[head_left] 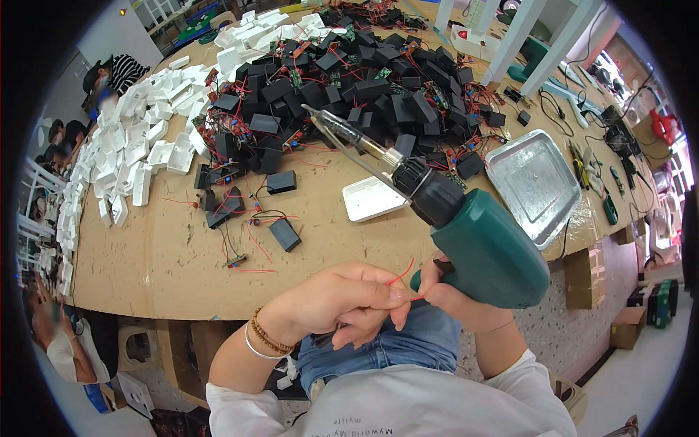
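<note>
At the table's near edge my left hand [357,295] is closed, thumb and fingers pinching a thin red wire [399,273]. My right hand [460,300] is wrapped round the handle of a green pistol-shaped soldering gun [495,247], and its fingertips also meet the red wire close to my left thumb. The gun's long metal tip [331,120] points away to the upper left, above the heap. Under the gun lies a white plastic tray or lid [371,198]. A few black boxes with wires and small circuit boards, one black box [285,235] among them, lie left of it.
A big heap of black boxes [371,91] with red wires covers the table's middle. White plastic cases [138,146] are piled at left. At right stand a metal tray [535,186], white posts [564,47], pliers [579,166] and cables. Other people sit along the left side.
</note>
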Motion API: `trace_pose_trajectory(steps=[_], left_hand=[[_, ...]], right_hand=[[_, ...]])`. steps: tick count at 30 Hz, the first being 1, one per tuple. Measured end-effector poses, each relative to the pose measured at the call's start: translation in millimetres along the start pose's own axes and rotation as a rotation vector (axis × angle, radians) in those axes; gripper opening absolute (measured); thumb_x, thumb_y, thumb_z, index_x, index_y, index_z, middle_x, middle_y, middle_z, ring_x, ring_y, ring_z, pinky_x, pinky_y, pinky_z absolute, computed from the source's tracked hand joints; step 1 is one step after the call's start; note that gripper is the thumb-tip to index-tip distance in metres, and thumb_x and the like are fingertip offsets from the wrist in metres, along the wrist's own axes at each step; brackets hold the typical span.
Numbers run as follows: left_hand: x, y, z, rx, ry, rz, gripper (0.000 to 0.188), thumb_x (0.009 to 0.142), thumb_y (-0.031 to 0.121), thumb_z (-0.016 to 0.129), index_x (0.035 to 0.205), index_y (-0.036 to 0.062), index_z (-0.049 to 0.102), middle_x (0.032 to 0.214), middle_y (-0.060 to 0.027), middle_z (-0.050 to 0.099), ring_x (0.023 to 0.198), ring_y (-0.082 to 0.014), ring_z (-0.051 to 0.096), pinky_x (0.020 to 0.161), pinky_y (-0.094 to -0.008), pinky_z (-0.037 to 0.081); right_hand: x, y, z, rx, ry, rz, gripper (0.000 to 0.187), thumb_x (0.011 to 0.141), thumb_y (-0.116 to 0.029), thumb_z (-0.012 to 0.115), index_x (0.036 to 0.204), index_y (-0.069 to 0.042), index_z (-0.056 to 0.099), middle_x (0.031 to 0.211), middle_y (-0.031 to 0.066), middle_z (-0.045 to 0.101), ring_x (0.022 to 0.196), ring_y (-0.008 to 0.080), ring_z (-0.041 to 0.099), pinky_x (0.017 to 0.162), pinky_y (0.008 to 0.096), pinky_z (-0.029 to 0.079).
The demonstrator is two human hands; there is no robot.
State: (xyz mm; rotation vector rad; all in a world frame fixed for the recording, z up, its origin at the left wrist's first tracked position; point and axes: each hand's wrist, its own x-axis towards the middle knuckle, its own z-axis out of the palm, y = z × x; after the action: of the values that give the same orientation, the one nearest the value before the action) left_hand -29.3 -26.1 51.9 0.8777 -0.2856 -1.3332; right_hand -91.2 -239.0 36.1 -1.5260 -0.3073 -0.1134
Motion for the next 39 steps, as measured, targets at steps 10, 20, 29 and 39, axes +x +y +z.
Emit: trace_pose_trajectory(steps=[10,20,29,39], left_hand=[[19.8,14.0,-40.6,1.269,0.981,0.541,0.024,0.095,0.021,0.056,0.09,-0.0007,0.065,0.079,-0.0125,0.06,0.06,-0.0228,0.057,0.057,-0.0323,0.047],[69.6,-25.3,-51.1,1.331,0.962,0.618,0.016,0.085,0.019,0.069,0.088,0.0038,0.071,0.125,-0.0195,0.057,0.107,-0.0377,0.054,0.091,-0.0431,0.044],[92.5,-49.0,-45.8,1.59,0.879,0.759,0.009,0.082,0.009,0.069,0.086,0.0035,0.063,0.128,-0.0105,0.057,0.114,-0.0353,0.051,0.092,-0.0385,0.046],[100.8,-50.3,-20.0,1.043,0.997,0.62,0.009,0.083,0.009,0.07,0.085,0.0028,0.064,0.129,-0.0123,0.054,0.112,-0.0336,0.054,0.087,-0.0389,0.048]], right_hand=[[6.5,-11.5,6.9,-0.111,0.448,-0.064,0.038,0.078,0.007,0.062,0.112,-0.001,0.048,0.075,0.0084,0.056,0.064,0.0138,0.053,0.063,0.0277,0.048],[-22.6,-3.4,-6.5,-0.191,0.495,0.031,0.039,0.079,0.008,0.061,0.114,-0.002,0.047,0.078,0.0085,0.058,0.066,0.013,0.054,0.06,0.0261,0.048],[-49.5,15.4,-22.1,-0.155,0.43,0.097,0.007,0.085,0.004,0.061,0.089,0.0,0.059,0.079,0.0041,0.059,0.068,0.011,0.053,0.061,0.0253,0.043],[-66.9,26.0,-39.9,-0.2,0.411,0.041,0.043,0.079,0.002,0.073,0.115,-0.006,0.05,0.08,0.0099,0.059,0.065,0.0144,0.055,0.059,0.0268,0.049]])
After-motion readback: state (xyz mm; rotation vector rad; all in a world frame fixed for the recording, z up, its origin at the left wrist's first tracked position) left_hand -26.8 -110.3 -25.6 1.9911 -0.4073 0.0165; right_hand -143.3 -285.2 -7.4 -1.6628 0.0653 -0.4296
